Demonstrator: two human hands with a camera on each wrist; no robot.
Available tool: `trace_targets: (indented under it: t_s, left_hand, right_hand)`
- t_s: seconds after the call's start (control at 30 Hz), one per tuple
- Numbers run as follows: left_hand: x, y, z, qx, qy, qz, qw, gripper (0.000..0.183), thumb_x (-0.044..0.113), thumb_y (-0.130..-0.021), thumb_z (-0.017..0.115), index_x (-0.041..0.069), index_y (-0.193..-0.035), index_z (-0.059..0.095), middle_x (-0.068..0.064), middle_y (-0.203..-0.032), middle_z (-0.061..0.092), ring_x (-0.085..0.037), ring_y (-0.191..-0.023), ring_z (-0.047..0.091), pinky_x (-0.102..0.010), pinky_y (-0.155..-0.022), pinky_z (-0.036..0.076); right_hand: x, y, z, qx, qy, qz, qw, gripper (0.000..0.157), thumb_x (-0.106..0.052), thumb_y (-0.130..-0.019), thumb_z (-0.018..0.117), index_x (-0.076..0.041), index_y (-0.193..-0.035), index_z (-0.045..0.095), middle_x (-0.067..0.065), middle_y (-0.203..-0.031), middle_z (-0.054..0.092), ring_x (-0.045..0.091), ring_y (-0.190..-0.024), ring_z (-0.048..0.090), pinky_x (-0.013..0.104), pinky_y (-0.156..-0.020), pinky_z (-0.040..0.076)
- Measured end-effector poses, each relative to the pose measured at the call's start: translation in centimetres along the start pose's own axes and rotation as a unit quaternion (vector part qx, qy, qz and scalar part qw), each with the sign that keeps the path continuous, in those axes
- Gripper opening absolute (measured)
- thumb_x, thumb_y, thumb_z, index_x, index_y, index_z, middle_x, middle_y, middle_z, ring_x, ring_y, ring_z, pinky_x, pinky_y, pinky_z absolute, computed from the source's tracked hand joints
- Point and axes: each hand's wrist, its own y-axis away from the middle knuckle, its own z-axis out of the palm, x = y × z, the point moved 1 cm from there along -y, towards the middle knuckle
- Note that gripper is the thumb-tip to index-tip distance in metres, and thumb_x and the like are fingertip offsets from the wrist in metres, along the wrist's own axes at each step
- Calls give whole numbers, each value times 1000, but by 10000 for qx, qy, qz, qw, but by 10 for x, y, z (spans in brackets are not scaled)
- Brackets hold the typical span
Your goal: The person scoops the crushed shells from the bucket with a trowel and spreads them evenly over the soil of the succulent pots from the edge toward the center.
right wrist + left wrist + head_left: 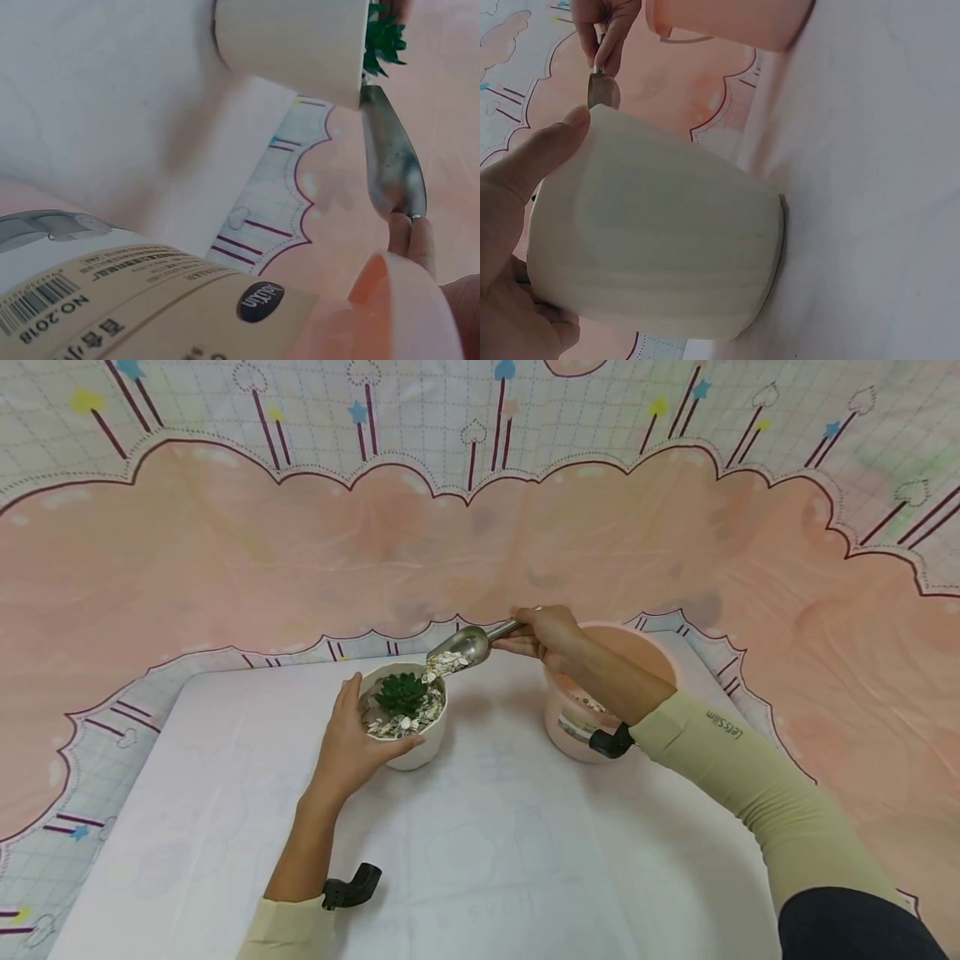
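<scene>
A white pot (415, 752) stands on the table with a green succulent (401, 694) and pale pebbles (406, 724) inside. My left hand (352, 743) grips the pot's near left side, thumb and fingers spread around its rim. With my right hand (547, 633) I hold a metal scoop (472, 643) by its handle. Pale stones (447, 663) fill the scoop's mouth, which tips down at the pot's right rim. In the right wrist view the scoop (394, 161) meets the rim beside the succulent (384, 43). The left wrist view shows the pot's outer wall (667, 225).
A pink bucket (562, 718) stands right of the pot, under my right forearm, with some pale stones in its bottom. Its label (150, 300) fills the lower right wrist view. A white cloth (495, 843) covers the table; a patterned pink sheet (375, 560) lies beyond.
</scene>
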Motion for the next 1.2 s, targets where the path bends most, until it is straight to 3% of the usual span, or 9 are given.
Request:
trace_targets:
  t_s: [0.23,0.4,0.6,0.8,0.93,1.2]
  left_hand:
    - [5,4,-2,-127,87,27,9999,130,37,-78,95,-1,-167,8,-25,-172,8,-42,-159,3,-67,-121,20]
    - [17,10,5,160,-49,-269,9995,134,43,-79,93,-1,-167,3,-25,-172,3,-42,-159,-4,-66,-121,21]
    - [22,11,10,396,-261,-513,9976,133,45,-79,93,-4,-166,6,-29,-171,2,-45,-158,1,-65,-121,23]
    - [12,6,5,156,-149,-202,9996,130,40,-79,93,-4,-166,7,-28,-171,8,-46,-158,6,-67,-120,23]
    - [8,4,1,-6,-117,-12,9999,130,40,-78,93,-4,-166,8,-28,-171,11,-44,-159,5,-68,-120,21]
    - [10,2,-2,-109,-138,102,9998,128,39,-79,92,-5,-165,9,-29,-170,11,-46,-158,5,-69,-120,20]
  right_hand:
    - [1,-1,-1,-12,-65,3,10000,19,-9,-112,51,8,-114,61,24,-85,75,29,-71,78,34,-77,62]
    - [1,-1,-1,-14,-52,-33,10000,21,-9,-112,52,10,-115,60,23,-83,75,29,-70,78,34,-77,62]
    - [1,0,-1,-17,-92,-31,10000,19,-9,-111,53,8,-110,61,24,-85,75,30,-72,78,34,-77,62]
    - [0,1,-1,-45,-3,-63,10000,22,-10,-112,52,11,-117,58,23,-84,75,28,-72,78,33,-78,61]
    - [0,2,-1,-62,1,-57,10000,20,-10,-112,52,9,-113,59,22,-84,75,28,-71,78,32,-78,61]
    - [0,1,-3,-142,-12,-79,9999,19,-7,-112,50,7,-122,57,22,-85,74,28,-73,78,33,-79,61]
